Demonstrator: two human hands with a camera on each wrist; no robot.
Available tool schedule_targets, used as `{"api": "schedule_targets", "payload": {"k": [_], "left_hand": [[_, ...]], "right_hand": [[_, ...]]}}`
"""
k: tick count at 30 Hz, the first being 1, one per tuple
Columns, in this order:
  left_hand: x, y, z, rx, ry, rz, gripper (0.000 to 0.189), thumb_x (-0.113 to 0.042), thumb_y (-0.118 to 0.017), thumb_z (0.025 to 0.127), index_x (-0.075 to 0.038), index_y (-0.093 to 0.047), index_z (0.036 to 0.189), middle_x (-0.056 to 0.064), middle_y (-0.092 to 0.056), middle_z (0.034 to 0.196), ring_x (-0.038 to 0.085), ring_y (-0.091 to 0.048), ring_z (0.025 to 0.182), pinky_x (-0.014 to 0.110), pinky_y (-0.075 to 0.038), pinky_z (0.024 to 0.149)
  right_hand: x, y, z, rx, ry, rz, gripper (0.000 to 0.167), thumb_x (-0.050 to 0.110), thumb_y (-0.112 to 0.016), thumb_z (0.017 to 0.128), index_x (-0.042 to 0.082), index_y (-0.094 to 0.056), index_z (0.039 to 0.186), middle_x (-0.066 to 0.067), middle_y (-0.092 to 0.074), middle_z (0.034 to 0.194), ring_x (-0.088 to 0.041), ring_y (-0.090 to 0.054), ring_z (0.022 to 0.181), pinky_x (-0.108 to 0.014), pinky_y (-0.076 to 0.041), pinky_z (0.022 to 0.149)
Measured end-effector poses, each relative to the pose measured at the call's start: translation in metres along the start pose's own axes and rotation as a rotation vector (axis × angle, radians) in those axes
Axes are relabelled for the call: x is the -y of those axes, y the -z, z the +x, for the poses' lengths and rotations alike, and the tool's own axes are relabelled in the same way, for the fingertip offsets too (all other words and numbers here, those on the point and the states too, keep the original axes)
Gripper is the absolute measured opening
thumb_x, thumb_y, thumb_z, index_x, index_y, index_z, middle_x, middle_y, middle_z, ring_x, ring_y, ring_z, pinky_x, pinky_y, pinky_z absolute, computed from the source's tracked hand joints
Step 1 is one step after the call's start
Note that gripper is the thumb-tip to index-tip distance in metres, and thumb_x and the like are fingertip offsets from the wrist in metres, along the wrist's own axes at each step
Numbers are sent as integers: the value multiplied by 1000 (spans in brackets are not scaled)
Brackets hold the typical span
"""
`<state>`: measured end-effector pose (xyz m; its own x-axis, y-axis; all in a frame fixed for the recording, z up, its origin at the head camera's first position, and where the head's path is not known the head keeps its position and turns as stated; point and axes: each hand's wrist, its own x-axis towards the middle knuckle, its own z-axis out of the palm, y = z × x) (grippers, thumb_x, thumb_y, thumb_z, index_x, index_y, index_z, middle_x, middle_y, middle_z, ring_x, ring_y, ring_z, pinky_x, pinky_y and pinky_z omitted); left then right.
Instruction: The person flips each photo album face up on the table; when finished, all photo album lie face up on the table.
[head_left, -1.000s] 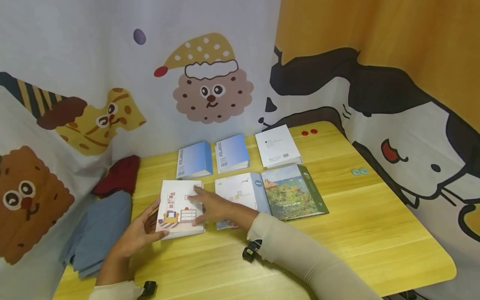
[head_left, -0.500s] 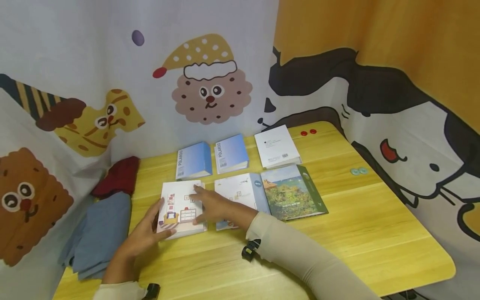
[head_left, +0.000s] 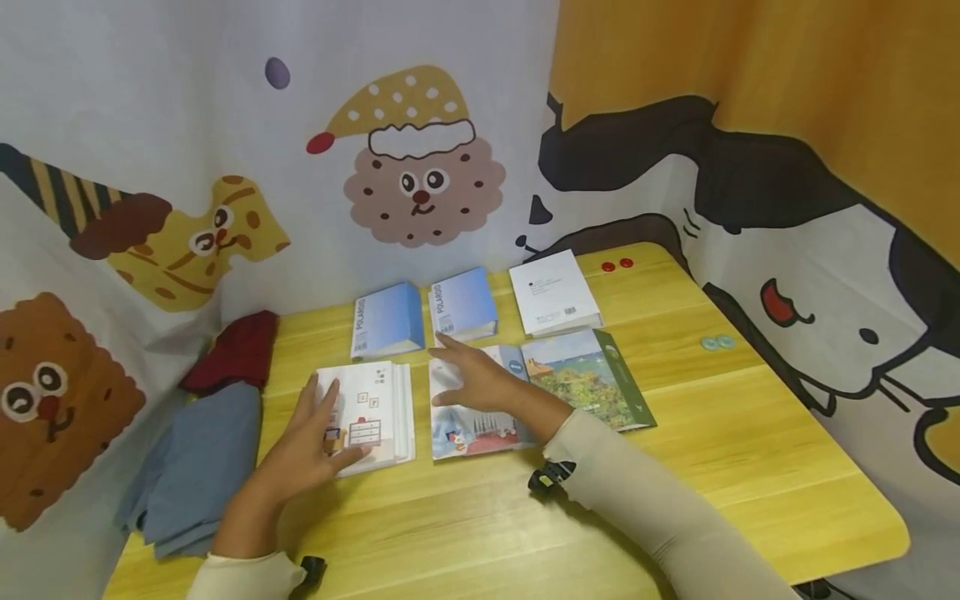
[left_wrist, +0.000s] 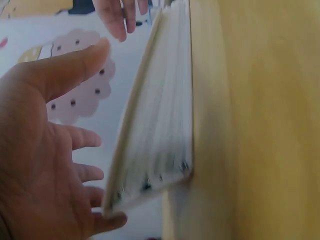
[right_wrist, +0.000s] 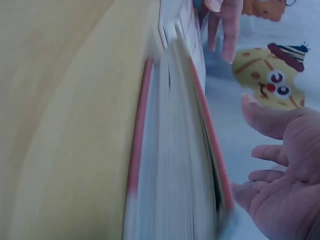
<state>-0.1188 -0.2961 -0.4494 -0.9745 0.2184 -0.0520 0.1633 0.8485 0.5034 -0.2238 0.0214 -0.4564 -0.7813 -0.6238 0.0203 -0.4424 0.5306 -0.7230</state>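
A thick white album (head_left: 385,421) with a drawn room on its cover lies at the left front of the table. My left hand (head_left: 303,437) is spread over its left side, fingers apart and fairly straight; in the left wrist view this hand (left_wrist: 55,135) is beside the album's edge (left_wrist: 155,110). Over a second illustrated album (head_left: 487,446), with a blue strip, hovers my right hand (head_left: 480,379), its fingers extended. The right wrist view has the right hand (right_wrist: 280,165) beside a thick book with red cover edges (right_wrist: 172,150), holding nothing.
Two blue albums (head_left: 386,321) and a white one (head_left: 555,292) form the back row. A green photo album (head_left: 588,383) lies right of the front row. Folded blue-grey cloth (head_left: 206,467) and dark red cloth (head_left: 236,354) sit left; red (head_left: 617,265) and green buttons (head_left: 717,342) right.
My right hand has left the white album and moved right over the neighbouring one. My left hand has shifted onto the white album's cover, whose top now leans left, baring its page edges.
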Motion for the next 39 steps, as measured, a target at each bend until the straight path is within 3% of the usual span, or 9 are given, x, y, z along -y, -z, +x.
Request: {"api": "schedule_targets", "payload": {"k": [5,12,15,20,25,29,33,39], "left_hand": [[-23,-8,8,-50,-31,183,114,-63,-77,94,-8,-19,176,34,-6,180,67,-10,162,88,-20,122],[-57,-35,19,-28,-100,265,107,-69,-69,97,-12,-23,176,29,-10,182,63,-11,164,84,-16,127],[-70,-46,23,10,-127,265,107,-69,-69,97,-14,-22,176,27,-8,182,59,-10,166,80,-17,130],[-91,-60,30,51,-168,231,109,-65,-73,96,-16,-19,177,27,-7,182,56,-10,167,75,-22,132],[-114,-68,40,56,-222,227,103,-55,-78,97,-16,-25,176,27,-12,182,59,-16,165,73,-28,131],[-129,-76,44,93,-220,220,98,-55,-77,99,-15,-29,174,24,-10,183,56,-14,167,72,-27,132],[-137,-84,47,107,-216,170,96,-56,-74,100,-12,-30,174,25,-10,183,54,-13,168,69,-23,134],[-137,-98,52,129,-240,113,93,-54,-72,102,-10,-31,173,25,-10,183,52,-10,169,69,-19,135]], "right_hand": [[-16,16,-11,-4,13,-60,84,34,-84,99,9,-42,168,-14,-15,185,-39,-20,170,-63,-29,134],[-32,39,-26,-2,-26,-96,80,36,-81,101,7,-45,166,-19,-20,183,-45,-23,168,-67,-29,133],[-42,48,-33,5,-59,-101,81,34,-81,100,6,-44,166,-21,-21,182,-44,-21,169,-67,-27,134],[-55,58,-42,41,-86,-137,82,32,-82,99,5,-44,166,-26,-24,179,-48,-17,169,-74,-9,135],[-66,66,-50,26,-107,-137,80,31,-81,100,6,-45,166,-28,-28,178,-50,-13,169,-78,2,132],[-76,74,-55,-1,-100,-146,78,31,-81,100,6,-47,165,-27,-34,175,-51,-14,169,-81,6,130],[-82,79,-58,-36,-91,-139,77,34,-83,99,3,-51,161,-26,-41,172,-51,-15,168,-83,10,127],[-87,75,-58,-38,-90,-156,74,40,-80,100,4,-53,160,-23,-46,170,-53,-15,168,-86,13,123]]}}
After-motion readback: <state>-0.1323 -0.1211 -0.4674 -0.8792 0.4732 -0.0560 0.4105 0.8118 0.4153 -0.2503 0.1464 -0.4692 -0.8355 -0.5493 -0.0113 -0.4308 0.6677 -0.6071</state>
